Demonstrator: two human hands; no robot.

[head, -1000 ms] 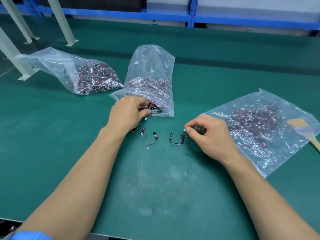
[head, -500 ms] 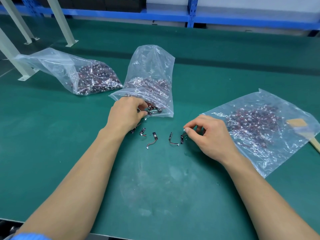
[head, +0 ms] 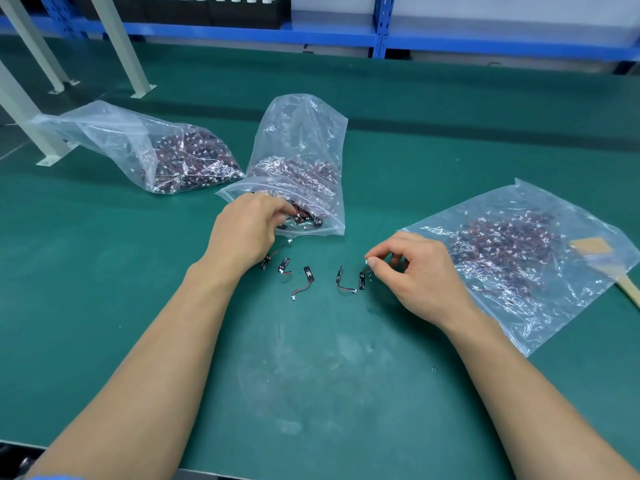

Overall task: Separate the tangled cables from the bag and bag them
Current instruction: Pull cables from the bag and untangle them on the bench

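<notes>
On the worktop (head: 104,306), the left bag (head: 138,143) and the middle bag (head: 304,150) lie side by side at the back; the right bag (head: 519,271) lies apart, nearer. Before the middle bag lie loose cables (head: 308,277) in a row. A brush (head: 595,251) lies at the right bag's right edge.

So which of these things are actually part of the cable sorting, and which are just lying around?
In the job: left hand gripping tangled cables in the open middle bag; right hand pinching a loose cable, others beside it; flat right bag; left bag.
Lying about: wooden brush; blue shelving; white frame legs.
</notes>
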